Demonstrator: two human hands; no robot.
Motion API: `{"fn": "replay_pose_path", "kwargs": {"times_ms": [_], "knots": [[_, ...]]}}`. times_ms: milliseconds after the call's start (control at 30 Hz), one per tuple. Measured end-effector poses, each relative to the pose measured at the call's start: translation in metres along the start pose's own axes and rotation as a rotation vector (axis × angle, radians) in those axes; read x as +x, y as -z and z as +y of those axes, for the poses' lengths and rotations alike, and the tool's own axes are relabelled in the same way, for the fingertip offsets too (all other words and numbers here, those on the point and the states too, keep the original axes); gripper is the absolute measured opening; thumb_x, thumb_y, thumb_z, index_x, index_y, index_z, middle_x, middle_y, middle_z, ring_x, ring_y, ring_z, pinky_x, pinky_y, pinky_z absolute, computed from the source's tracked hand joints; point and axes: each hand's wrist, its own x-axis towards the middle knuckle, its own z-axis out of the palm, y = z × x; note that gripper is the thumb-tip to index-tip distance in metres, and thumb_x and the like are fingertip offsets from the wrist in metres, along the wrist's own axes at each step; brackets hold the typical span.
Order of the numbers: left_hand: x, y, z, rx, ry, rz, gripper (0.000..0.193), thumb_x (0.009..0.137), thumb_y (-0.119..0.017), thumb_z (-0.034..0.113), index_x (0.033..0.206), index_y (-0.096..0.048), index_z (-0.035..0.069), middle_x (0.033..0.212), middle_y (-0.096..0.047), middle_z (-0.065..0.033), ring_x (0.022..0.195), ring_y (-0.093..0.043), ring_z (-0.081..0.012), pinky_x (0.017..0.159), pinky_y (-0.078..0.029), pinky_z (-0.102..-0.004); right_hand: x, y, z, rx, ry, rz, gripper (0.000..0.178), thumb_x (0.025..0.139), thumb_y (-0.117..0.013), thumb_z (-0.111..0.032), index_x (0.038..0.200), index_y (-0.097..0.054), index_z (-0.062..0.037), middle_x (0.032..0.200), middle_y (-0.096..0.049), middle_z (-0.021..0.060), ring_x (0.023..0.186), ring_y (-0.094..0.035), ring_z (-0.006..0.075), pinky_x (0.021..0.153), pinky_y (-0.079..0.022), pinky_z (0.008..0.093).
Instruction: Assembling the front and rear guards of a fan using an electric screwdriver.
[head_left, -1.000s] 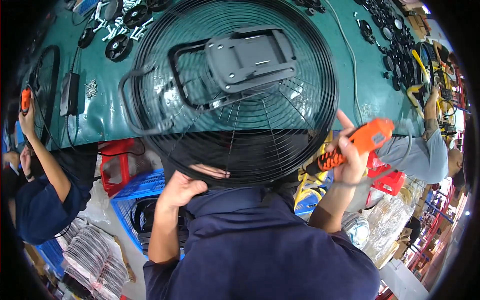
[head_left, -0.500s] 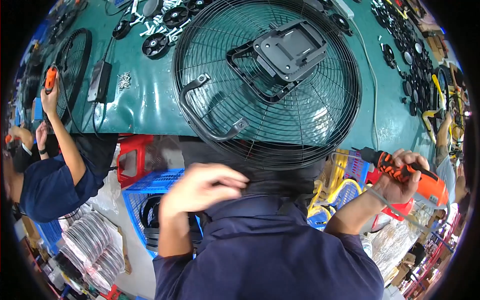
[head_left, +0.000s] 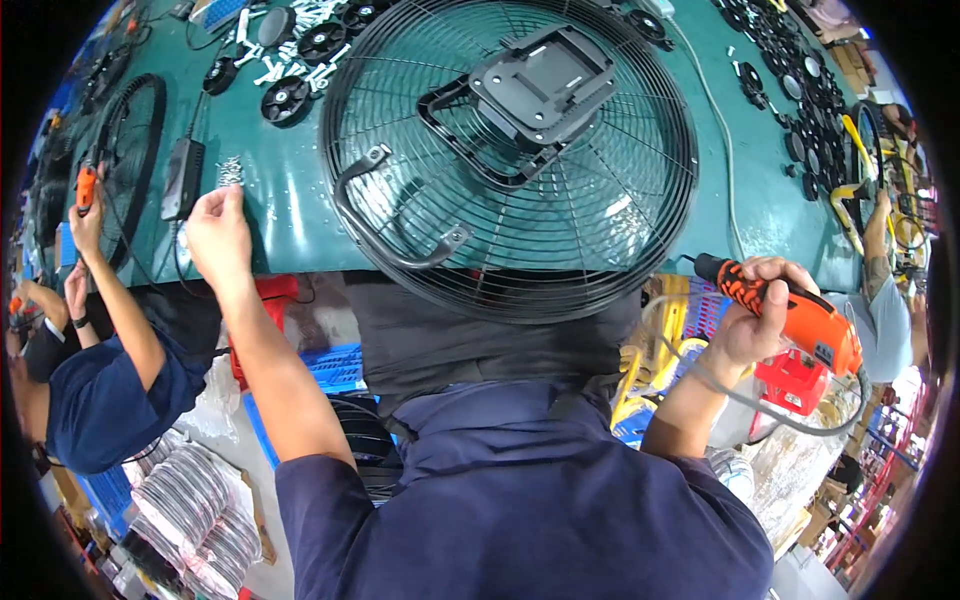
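My left hand (head_left: 220, 238) reaches over the table at the left, its fingertips drawn together at a small pile of silver screws (head_left: 230, 171). Whatever may be between those fingertips is hidden. Wrapped in my right hand (head_left: 745, 335) is an orange and black electric screwdriver (head_left: 822, 330), its bit pointing left, off the table's front edge. Between the hands lies a round black wire fan grille (head_left: 630, 215). A black motor housing with a bracket (head_left: 545, 90) rests on its middle, and a curved black handle (head_left: 362, 222) sits at its left side.
A black power adapter (head_left: 183, 178) lies left of the screws. White bolts and black wheels (head_left: 287, 101) stand farther back, with more black round parts (head_left: 795, 110) at the right. A grey cord (head_left: 725, 130) crosses the green table (head_left: 285, 225). A co-worker (head_left: 130, 370) works at the left.
My left hand has moved from in front of my body forward and left to the screw pile. My right hand has shifted slightly left with the screwdriver. The table scene has shifted a little.
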Motion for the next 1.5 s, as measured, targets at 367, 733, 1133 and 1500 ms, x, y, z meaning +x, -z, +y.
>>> {"fn": "replay_pose_path", "kwargs": {"times_ms": [367,733,1133,1500], "knots": [[0.021,0.007,-0.028,0.057,-0.027,-0.068,0.037,0.089,-0.072,0.034,0.106,-0.074,0.002,0.095,-0.076,-0.0131,0.09,-0.073,-0.0215,0.084,-0.053,-0.0334,-0.002,-0.014,-0.004,-0.039,-0.048,-0.083,0.03,0.086,-0.067,-0.008,0.113,-0.057,0.0007,0.088,-0.065,0.0175,0.076,-0.063,0.0259,0.075,-0.054,0.0403],[0.022,0.005,-0.016,-0.015,-0.109,-0.156,0.029,0.091,-0.071,0.024,0.103,-0.073,-0.003,0.092,-0.075,-0.0134,0.088,-0.071,-0.0185,0.082,-0.053,-0.0303,0.0,0.005,-0.018,0.095,-0.013,-0.054,0.029,0.086,-0.066,-0.012,0.111,-0.057,0.0005,0.084,-0.063,0.0155,0.069,-0.061,0.024,0.067,-0.053,0.0383],[-0.035,0.024,-0.018,-0.763,0.089,-0.113,0.027,0.101,-0.062,0.017,0.117,-0.06,-0.004,0.107,-0.069,-0.0147,0.087,-0.068,-0.0176,0.074,-0.054,-0.0268,0.016,0.004,-0.055,0.679,-0.08,-0.424,0.038,0.09,-0.076,-0.032,0.109,-0.057,-0.0048,0.08,-0.065,0.0046,0.061,-0.062,0.0138,0.058,-0.053,0.0299],[-0.232,0.034,0.079,-1.296,0.5,-1.089,0.019,0.09,-0.071,0.005,0.105,-0.061,0.001,0.086,-0.068,-0.0101,0.075,-0.068,-0.0181,0.068,-0.059,-0.0316,-0.011,-0.098,-0.043,1.062,-0.191,-0.55,0.041,0.093,-0.073,-0.032,0.114,-0.049,-0.0058,0.087,-0.064,0.0064,0.072,-0.066,0.0203,0.062,-0.055,0.0352]]}}
